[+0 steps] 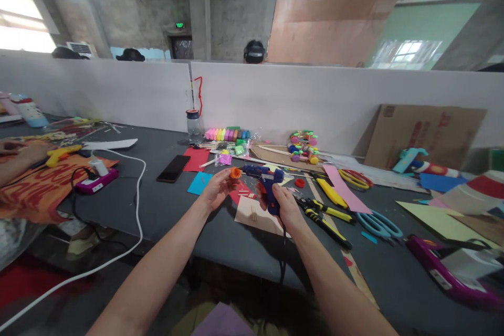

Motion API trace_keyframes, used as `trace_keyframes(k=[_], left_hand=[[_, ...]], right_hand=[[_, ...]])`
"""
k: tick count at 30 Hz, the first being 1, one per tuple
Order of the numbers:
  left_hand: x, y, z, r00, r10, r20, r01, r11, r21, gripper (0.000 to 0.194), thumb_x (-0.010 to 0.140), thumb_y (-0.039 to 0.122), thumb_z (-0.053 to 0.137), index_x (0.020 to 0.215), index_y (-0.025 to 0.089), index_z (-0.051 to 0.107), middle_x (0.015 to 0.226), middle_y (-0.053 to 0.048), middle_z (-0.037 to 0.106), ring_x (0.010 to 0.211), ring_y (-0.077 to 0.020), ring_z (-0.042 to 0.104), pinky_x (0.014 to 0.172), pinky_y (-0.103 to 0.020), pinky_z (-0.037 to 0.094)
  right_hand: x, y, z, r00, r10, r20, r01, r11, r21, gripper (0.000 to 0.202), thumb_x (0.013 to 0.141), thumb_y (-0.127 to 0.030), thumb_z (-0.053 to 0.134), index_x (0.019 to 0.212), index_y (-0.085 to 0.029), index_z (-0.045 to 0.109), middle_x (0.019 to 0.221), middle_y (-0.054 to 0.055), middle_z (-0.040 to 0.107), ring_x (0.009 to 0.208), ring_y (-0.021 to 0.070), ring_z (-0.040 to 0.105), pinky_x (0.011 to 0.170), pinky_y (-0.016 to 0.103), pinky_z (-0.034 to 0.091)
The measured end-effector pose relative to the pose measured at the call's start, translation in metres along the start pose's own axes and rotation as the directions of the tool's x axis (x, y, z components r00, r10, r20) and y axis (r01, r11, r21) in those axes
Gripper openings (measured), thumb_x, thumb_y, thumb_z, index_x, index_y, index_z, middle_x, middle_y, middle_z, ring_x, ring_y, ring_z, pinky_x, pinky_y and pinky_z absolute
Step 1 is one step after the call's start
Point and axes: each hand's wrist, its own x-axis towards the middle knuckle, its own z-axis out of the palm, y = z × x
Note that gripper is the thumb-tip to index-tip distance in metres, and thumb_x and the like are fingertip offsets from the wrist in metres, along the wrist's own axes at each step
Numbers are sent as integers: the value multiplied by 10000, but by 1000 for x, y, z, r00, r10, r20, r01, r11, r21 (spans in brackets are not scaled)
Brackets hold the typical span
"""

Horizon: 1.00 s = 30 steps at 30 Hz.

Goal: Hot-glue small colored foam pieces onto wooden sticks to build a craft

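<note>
Between the fingers of my left hand (219, 189) is a small round orange piece like a bottle cap (235, 172). My right hand (286, 203) is wrapped round the handle of a dark blue glue gun (266, 181). Its nozzle points left, close to the orange cap; whether they touch I cannot tell. A black cord hangs from the gun's grip. Below my hands lie a cream sheet (252, 211) with small sticks on it and a red sheet (246, 191). A red ring-shaped cap (300, 182) rests just right of the gun.
Yellow-black pliers (326, 226), blue-handled scissors (380, 226) and a yellow utility knife (331, 192) lie to the right. A phone (173, 168) and blue paper (200, 182) lie left. A purple power strip (444, 273) sits at the right edge. Another person's hand (27, 160) works at far left.
</note>
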Motion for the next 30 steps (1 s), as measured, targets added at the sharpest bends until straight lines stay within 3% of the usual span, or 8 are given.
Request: trace_keyframes(k=[10, 30], left_hand=[[-3, 1, 2, 999, 19, 28, -18, 1000, -7, 240, 713, 283, 701, 897, 130, 676, 824, -60, 678, 665, -134, 628, 589, -234, 477], [-1, 0, 1, 999, 42, 20, -42, 999, -10, 268, 700, 304, 728, 897, 132, 670, 840, -56, 688, 682, -130, 634, 599, -235, 474]], right_hand=[[-1, 1, -1, 1000, -13, -22, 12, 998, -57, 434, 828, -585, 505, 832, -165, 619, 614, 10, 535, 529, 129, 461, 495, 261, 360], [-1, -2, 0, 1000, -14, -28, 13, 998, -61, 430, 831, -572, 516, 865, -157, 621, 620, 9, 536, 544, 135, 468, 517, 272, 364]])
